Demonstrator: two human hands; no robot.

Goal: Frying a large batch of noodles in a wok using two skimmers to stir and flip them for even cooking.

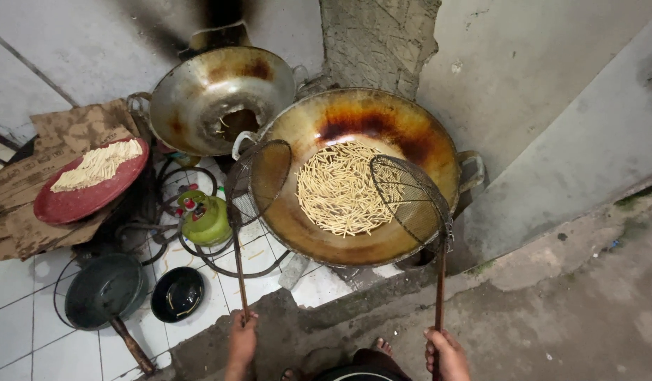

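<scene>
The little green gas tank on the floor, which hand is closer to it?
Left. The left hand grips a skimmer handle just below and slightly right of the green gas tank. The right hand holds the other skimmer's handle much farther off to the right.

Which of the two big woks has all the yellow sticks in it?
The nearer, larger wok, on the right, under the two mesh skimmers. It holds a pile of pale yellow sticks; the smaller wok behind it is nearly empty.

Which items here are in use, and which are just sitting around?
In use: left hand on left mesh skimmer; right hand on right mesh skimmer; big wok of frying sticks.

Idle: empty wok, red tray, green gas cylinder, dark pan, black bowl.
</scene>
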